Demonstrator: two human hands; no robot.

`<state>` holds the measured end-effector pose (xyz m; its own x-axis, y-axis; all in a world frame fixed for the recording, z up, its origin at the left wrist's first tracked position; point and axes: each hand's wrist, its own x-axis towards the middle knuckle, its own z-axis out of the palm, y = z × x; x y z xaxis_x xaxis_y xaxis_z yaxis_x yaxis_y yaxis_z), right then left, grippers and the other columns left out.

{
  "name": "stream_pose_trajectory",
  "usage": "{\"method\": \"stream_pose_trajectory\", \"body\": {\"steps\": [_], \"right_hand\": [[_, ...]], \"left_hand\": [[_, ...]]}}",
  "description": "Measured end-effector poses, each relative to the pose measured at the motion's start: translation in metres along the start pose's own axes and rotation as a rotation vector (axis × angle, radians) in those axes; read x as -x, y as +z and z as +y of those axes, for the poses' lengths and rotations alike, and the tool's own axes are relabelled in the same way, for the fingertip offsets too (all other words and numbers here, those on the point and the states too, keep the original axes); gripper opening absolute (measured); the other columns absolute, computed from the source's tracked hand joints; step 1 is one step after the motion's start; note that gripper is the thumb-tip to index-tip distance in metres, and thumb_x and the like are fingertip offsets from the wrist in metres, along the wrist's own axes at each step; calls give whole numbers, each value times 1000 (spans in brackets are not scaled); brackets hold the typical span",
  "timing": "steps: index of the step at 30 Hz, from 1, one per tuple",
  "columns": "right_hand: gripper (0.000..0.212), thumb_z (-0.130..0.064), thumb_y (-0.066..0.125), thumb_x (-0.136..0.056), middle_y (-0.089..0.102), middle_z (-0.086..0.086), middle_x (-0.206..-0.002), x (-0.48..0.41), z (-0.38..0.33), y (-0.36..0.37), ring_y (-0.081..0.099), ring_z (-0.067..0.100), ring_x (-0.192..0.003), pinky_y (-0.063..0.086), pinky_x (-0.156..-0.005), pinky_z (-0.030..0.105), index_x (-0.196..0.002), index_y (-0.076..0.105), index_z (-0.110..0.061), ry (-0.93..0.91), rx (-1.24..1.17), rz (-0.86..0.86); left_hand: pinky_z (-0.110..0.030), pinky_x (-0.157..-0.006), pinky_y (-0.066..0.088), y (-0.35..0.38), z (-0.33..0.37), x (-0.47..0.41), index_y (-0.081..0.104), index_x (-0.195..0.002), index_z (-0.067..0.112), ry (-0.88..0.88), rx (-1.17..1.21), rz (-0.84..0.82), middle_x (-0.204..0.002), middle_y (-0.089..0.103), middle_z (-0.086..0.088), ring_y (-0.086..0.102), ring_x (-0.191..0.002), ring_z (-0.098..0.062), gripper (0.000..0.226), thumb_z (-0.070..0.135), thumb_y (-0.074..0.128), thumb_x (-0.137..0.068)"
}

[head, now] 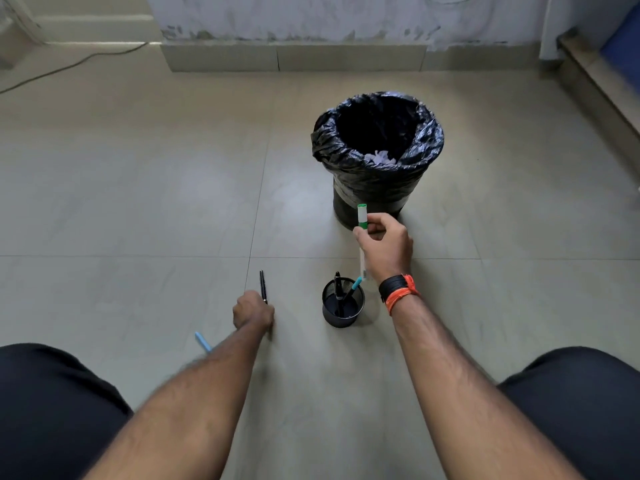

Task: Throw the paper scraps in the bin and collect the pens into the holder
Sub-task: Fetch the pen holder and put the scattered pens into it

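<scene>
The right hand [386,245] pinches a white marker [362,216] with green ends between thumb and fingers, holding it nearly upright; its lower end hangs just above and beside the far right rim of the holder [343,315]. Black and orange bands [398,291] wrap that wrist.

The left hand [252,311] is curled down at the floor [138,202], knuckles up, closed around the near end of a black pen [263,285] whose far end points away from the person. Whether the pen is lifted or lies on the tile cannot be told.

The holder is a small black mesh cup standing on the floor between the two hands, nearer the right one. Inside it lean a black pen [337,282] and a pen with a blue cap [355,284].

A blue pen [202,341] lies on the floor just left of the left forearm, partly hidden by it.

Beyond the right hand stands the bin [377,188], lined with a black bag folded over its rim. White paper scraps [379,157] show inside against the near wall. No scraps are visible on the floor.

The person's knees in dark cloth frame the lower corners.
</scene>
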<state>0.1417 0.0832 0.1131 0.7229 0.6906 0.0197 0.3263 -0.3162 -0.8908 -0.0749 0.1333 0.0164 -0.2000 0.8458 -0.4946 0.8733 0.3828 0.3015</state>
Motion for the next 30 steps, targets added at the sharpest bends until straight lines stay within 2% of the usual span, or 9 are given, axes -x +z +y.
{"method": "stream_pose_trajectory", "body": {"steps": [3,7,12,16,18,23,26,30], "right_hand": [[16,-18,74,-77,66,-13,-73,11,-8,-14,62,-3,-65,53,-71,23,-91,70,-24,28,-42,-6],[15,-18,73,-76,65,-13,-72,21,1,-17,65,7,-69,55,-75,29,-87,67,-24,103,0,-44],[11,-18,74,-76,68,-7,-75,37,21,-12,68,17,-76,55,-78,33,-85,68,-18,225,56,-60],[8,-21,73,-76,72,-2,-79,46,27,-6,69,22,-79,54,-76,32,-83,69,-19,252,82,-77],[7,-23,71,-78,73,-1,-78,49,29,-2,69,23,-79,54,-74,32,-79,69,-16,266,96,-82],[10,-23,67,-78,73,4,-81,56,40,3,66,29,-83,50,-69,29,-82,69,-13,279,223,-141],[16,-22,68,-79,74,2,-92,61,44,4,66,27,-89,51,-73,30,-95,68,-21,281,290,-168],[16,-29,68,-80,73,0,-94,62,49,9,66,28,-90,51,-71,31,-94,62,-23,299,343,-141]], "left_hand": [[-36,-80,53,-8,2,14,68,-101,8,-17,19,19,-108,68,-14,64,-102,-35,23,18,67,-80],[-35,-80,53,-24,17,39,75,-97,13,-5,214,99,-101,71,-13,66,-98,-35,18,16,65,-82],[-30,-80,51,-47,38,71,75,-96,17,178,367,215,-94,75,-5,68,-92,-27,20,18,73,-77],[-25,-74,49,-67,53,86,72,-98,17,315,447,270,-86,75,0,69,-82,-18,26,21,80,-73],[-24,-75,49,-73,62,93,74,-98,17,381,437,278,-86,76,1,70,-83,-15,24,22,79,-75],[-31,-85,55,-61,75,102,76,-102,16,541,363,246,-93,77,-1,72,-92,-15,25,22,76,-78],[-34,-83,57,-40,76,103,75,-102,19,556,308,191,-94,77,-2,72,-92,-19,26,26,77,-77],[-33,-82,56,-16,74,102,73,-106,20,534,222,154,-98,76,-4,70,-95,-23,27,29,75,-80]]}}
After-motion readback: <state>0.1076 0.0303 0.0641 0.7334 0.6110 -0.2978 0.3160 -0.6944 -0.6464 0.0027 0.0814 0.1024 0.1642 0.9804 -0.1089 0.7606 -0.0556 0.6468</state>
